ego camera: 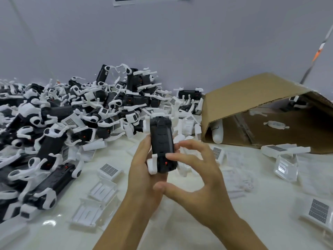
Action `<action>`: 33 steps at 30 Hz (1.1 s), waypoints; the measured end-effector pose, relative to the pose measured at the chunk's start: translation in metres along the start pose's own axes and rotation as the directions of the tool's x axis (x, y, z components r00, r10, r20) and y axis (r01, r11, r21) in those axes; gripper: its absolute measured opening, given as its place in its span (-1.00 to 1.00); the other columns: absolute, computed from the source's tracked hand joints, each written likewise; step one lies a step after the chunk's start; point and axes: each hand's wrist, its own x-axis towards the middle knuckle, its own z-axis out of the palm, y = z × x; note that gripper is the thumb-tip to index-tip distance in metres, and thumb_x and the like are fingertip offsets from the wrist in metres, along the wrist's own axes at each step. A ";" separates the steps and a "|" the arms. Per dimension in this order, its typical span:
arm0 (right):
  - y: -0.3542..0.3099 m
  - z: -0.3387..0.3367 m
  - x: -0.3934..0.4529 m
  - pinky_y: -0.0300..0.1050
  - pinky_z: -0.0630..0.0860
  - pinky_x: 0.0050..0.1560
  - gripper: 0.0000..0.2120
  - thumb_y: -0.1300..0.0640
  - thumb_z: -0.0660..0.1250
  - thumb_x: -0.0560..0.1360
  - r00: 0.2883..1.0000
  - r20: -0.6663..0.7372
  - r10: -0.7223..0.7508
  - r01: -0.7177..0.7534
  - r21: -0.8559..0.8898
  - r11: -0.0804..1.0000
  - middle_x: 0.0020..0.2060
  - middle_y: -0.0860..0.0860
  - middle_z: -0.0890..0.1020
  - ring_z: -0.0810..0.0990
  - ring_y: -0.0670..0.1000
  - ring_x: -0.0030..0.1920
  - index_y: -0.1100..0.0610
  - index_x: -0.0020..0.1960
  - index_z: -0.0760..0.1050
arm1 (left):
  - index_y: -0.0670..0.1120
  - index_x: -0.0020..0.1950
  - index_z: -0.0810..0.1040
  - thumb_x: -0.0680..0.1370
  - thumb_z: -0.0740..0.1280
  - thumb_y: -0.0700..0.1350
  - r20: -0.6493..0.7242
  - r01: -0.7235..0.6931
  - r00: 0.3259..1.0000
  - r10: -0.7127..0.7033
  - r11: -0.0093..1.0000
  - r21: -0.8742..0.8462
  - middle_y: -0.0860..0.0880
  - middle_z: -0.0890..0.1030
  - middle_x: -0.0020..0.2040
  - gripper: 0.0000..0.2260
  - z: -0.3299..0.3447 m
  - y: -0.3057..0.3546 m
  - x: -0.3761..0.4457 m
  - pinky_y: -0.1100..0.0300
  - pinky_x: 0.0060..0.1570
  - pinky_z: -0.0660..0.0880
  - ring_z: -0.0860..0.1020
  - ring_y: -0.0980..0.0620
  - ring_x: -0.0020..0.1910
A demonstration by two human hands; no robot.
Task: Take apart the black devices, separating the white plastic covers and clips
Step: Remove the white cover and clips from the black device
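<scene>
Two hands at centre, one device (163,144) between them, lifted above the surface (207,222). Left hand (144,177) wrapped round the device's left side from below, thumb along its edge. Right hand (196,179) beside it, fingers (177,156) spread and bent, index tip touching the device's lower right face near a red dot, thumb stretched below toward the left palm. One white clip (152,164) fixed at the device's near left corner, another white cover (146,124) at its far end. Dozens of devices heaped in one pile (72,114) at left against the wall, too many and too tangled to count. One cardboard box (261,112) on its side at right, a few white parts inside. Roughly a dozen loose covers (103,191) scattered flat across the surface, some with grid labels.
</scene>
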 end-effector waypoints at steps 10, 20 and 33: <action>0.002 0.007 -0.003 -0.28 0.45 0.19 -0.76 0.10 0.57 0.35 0.994 -0.097 -0.059 0.059 -0.006 0.998 0.24 -0.02 0.49 0.48 0.00 0.34 -0.09 -0.01 0.67 | -0.18 0.13 0.70 0.59 0.24 0.14 0.141 0.078 0.987 -0.074 0.997 -0.023 -0.14 0.66 -0.14 -0.57 -0.002 -0.003 0.000 0.19 -0.22 0.63 0.64 0.00 -0.25; 0.000 0.010 -0.005 -0.15 0.46 0.23 -0.74 0.03 0.57 0.34 0.986 -0.156 -0.063 0.058 -0.035 0.998 0.35 -0.05 0.40 0.40 0.05 0.41 -0.15 -0.01 0.63 | -0.08 -0.02 0.76 0.65 0.19 0.12 0.134 0.027 0.991 -0.028 1.000 0.008 -0.06 0.71 -0.12 -0.59 -0.004 -0.004 0.000 0.24 -0.25 0.61 0.64 0.07 -0.22; -0.002 0.012 -0.005 -0.19 0.43 0.29 -0.61 0.03 0.56 0.34 0.987 -0.152 -0.056 0.049 -0.051 0.998 0.46 -0.08 0.32 0.31 0.07 0.48 -0.20 0.13 0.59 | -0.06 -0.04 0.77 0.67 0.14 0.07 0.164 0.018 0.986 -0.015 1.000 -0.015 -0.07 0.73 -0.08 -0.57 -0.007 -0.005 0.001 0.23 -0.14 0.64 0.69 0.06 -0.14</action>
